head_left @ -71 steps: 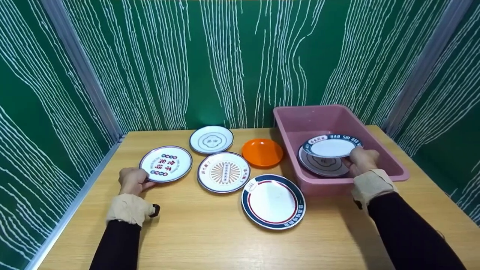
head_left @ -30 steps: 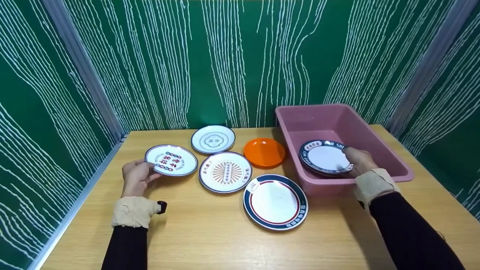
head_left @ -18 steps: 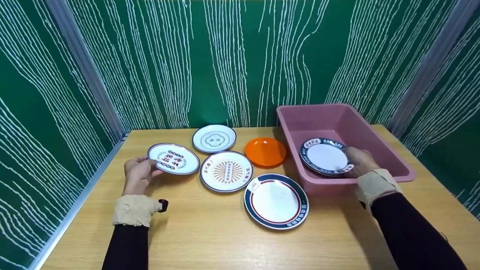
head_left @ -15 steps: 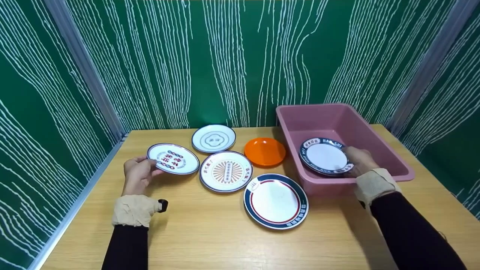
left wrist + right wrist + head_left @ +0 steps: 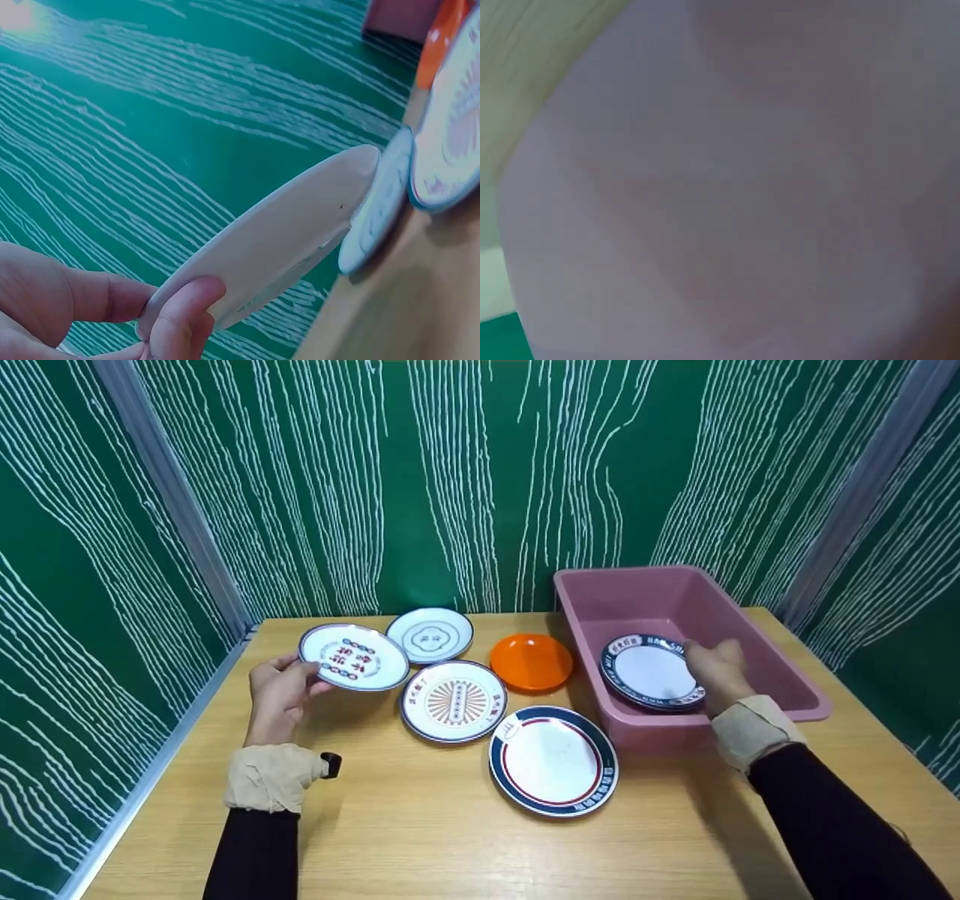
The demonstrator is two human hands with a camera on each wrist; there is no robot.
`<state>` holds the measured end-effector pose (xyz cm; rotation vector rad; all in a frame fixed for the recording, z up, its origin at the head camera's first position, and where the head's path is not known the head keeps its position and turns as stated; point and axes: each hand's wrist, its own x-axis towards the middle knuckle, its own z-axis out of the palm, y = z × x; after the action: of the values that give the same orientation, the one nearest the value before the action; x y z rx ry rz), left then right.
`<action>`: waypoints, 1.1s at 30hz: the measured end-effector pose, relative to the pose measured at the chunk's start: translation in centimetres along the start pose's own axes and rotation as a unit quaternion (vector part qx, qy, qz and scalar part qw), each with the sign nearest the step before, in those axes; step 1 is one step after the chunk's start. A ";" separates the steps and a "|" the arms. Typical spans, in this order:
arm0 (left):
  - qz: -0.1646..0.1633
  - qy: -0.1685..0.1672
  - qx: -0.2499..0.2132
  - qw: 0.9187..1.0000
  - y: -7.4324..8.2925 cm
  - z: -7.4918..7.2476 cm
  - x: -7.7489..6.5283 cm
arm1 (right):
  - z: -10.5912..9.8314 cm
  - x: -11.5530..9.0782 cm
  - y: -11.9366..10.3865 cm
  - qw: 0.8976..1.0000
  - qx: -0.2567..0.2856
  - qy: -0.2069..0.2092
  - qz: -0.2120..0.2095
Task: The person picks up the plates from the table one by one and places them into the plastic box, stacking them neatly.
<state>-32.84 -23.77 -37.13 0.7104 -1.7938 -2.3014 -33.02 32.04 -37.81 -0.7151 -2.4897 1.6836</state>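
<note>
My left hand (image 5: 281,697) pinches the near-left rim of a white plate (image 5: 354,658) with red characters and a blue edge. That plate is held tilted above the table; its pale underside (image 5: 270,232) faces the left wrist camera, with thumb and fingers (image 5: 184,315) on its rim. In the pink basin (image 5: 780,682), a navy-rimmed white plate (image 5: 651,672) lies on another plate. My right hand (image 5: 720,671) is at this plate's right edge, fingertips right at the rim. Its lower fingers are hidden, so I cannot tell whether it grips. The right wrist view is mostly blurred basin wall (image 5: 705,187).
On the wooden table (image 5: 390,825) lie a blue-edged plate (image 5: 430,636) at the back, an orange plate (image 5: 531,662), a sunburst-patterned plate (image 5: 454,701) and a larger navy-rimmed plate (image 5: 553,761). Green walls (image 5: 315,510) with white lines stand behind and beside.
My left hand has raised the red-character plate and moved it right, over the back plate's edge. My right hand has lowered the navy-rimmed plate onto the one in the basin, then shifted slightly.
</note>
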 end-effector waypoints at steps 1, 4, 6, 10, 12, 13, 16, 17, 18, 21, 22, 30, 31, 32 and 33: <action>0.002 -0.002 0.001 1.000 0.2 0.1 -0.2 | 0.0 0.0 -0.2 1.000 0.001 0.003 -0.007; 0.007 -0.018 -0.014 1.000 0.7 0.5 -1.1 | 0.1 -0.2 -0.7 1.000 0.005 0.012 -0.028; 0.003 -0.033 -0.034 0.999 1.0 0.9 -1.6 | 0.3 -0.4 -1.1 0.999 0.005 0.021 -0.046; -0.003 -0.065 -0.059 0.996 1.2 1.8 -2.6 | 0.9 -1.2 -2.0 0.995 0.005 0.041 -0.090; 0.005 -0.083 -0.059 0.995 1.1 2.3 -3.1 | 1.4 -1.7 -2.4 0.992 0.008 0.053 -0.114; 0.012 -0.094 -0.057 0.994 1.1 2.6 -3.4 | 1.7 -2.0 -2.6 0.991 0.010 0.056 -0.124; 0.031 -0.120 -0.055 0.991 1.0 3.4 -4.3 | 2.4 -2.9 -3.3 0.986 0.015 0.064 -0.154; 0.033 -0.124 -0.056 0.990 1.0 3.7 -4.6 | 2.6 -3.2 -3.5 0.984 0.016 0.063 -0.163; 0.035 -0.129 -0.057 0.989 1.0 3.9 -4.9 | 2.9 -3.5 -3.7 0.983 0.019 0.062 -0.172; 0.036 -0.137 -0.056 0.988 1.1 4.5 -5.9 | 3.8 -4.5 -4.4 0.979 0.030 0.053 -0.195; 0.036 -0.141 -0.057 0.988 1.1 4.7 -6.2 | 4.1 -4.9 -4.6 0.978 0.034 0.049 -0.202; 0.045 -0.167 -0.064 0.983 0.9 6.1 -8.4 | 6.8 -7.6 -5.9 0.966 0.039 0.006 -0.254; 0.046 -0.170 -0.066 0.982 0.9 6.3 -8.7 | 7.1 -8.0 -6.0 0.965 0.040 -0.001 -0.258; 0.046 -0.171 -0.069 0.982 0.8 6.4 -8.9 | 7.5 -8.3 -6.1 0.964 0.042 -0.010 -0.262; 0.046 -0.172 -0.071 0.981 0.8 6.6 -9.1 | 7.8 -8.6 -6.2 0.963 0.045 -0.021 -0.264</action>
<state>-27.87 -14.69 -32.70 0.2107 -1.7183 -2.5803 -29.77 19.97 -33.64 0.0077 -2.3205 1.5938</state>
